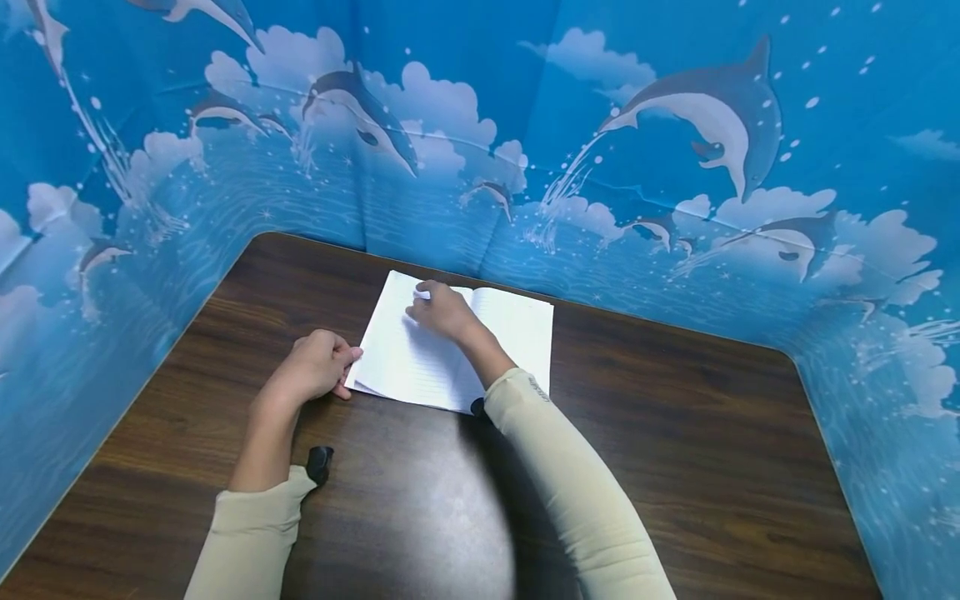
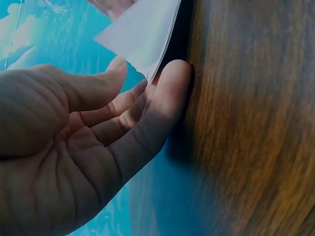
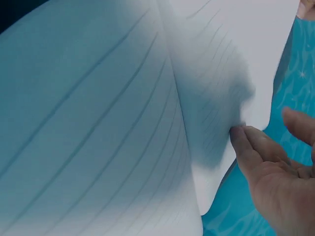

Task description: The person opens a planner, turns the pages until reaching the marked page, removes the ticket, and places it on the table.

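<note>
An open lined notebook (image 1: 517, 329) lies on the dark wooden table, near its far edge. At its left edge, close to the lower left corner, my left hand (image 1: 318, 362) holds the pages between thumb and fingers. In the left wrist view, a page corner (image 2: 142, 37) stands close to the curled fingers. My right hand (image 1: 442, 310) is over the left page, its fingertips touching the paper. The right wrist view shows the thumb apart from those fingers (image 3: 246, 142) and nothing gripped; the lined page (image 3: 98, 123) fills much of that view.
The wooden table (image 1: 675, 450) extends to both sides and in front of the notebook. A blue curtain with dolphins (image 1: 450, 192) hangs around its far and side edges. Dark wrist cameras (image 1: 319, 464) sit at both sleeves.
</note>
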The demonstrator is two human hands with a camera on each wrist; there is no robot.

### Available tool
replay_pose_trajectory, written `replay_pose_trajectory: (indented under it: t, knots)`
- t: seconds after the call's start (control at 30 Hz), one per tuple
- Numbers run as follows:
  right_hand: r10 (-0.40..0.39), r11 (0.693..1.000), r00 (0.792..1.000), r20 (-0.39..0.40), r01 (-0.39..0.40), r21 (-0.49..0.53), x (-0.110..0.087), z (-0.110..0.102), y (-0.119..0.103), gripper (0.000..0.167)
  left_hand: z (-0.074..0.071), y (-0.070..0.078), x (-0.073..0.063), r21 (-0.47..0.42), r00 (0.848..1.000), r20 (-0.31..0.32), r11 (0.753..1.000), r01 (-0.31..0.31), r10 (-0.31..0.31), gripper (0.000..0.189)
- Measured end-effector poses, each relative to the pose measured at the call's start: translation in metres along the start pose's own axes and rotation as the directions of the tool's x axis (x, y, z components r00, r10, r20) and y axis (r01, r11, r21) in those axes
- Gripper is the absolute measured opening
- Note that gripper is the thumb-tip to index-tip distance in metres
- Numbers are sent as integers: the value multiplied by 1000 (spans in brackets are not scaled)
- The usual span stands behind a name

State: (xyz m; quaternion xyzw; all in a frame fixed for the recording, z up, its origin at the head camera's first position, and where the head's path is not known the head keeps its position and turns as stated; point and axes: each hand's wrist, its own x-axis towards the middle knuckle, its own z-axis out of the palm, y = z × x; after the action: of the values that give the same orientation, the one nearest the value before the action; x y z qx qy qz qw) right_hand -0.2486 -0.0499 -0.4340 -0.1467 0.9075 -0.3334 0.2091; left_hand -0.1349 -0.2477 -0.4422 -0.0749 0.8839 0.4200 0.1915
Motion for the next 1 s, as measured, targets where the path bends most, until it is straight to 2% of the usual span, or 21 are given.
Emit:
replay_pose_trajectory:
  t: [0.1, 0.17, 0.27, 0.47, 0.63, 1.0]
  knots:
    - [-36, 992, 999, 42, 40, -116, -1, 1, -4, 58, -1, 0, 0, 3, 1000, 6, 1000, -9, 9, 40]
    - [-61, 980, 997, 57, 70, -187, -2, 2, -6, 61, -1, 0, 0, 6, 1000, 6, 1000, -4, 4, 36]
    - [-96, 952, 993, 66, 111, -286, -3, 5, -7, 63, -1, 0, 0, 14, 1000, 5, 1000, 12, -12, 27]
    - [-126, 898, 988, 85, 150, -414, -7, 12, -7, 60, 0, 0, 0, 36, 1000, 2, 999, 11, -11, 24]
    - [-123, 881, 989, 87, 149, -448, -8, 15, -9, 57, 1, -1, 0, 45, 1000, -5, 999, 2, -1, 22]
    - [-125, 878, 988, 91, 153, -453, -11, 14, -9, 58, 1, 0, 0, 38, 1000, -1, 999, 3, -3, 21]
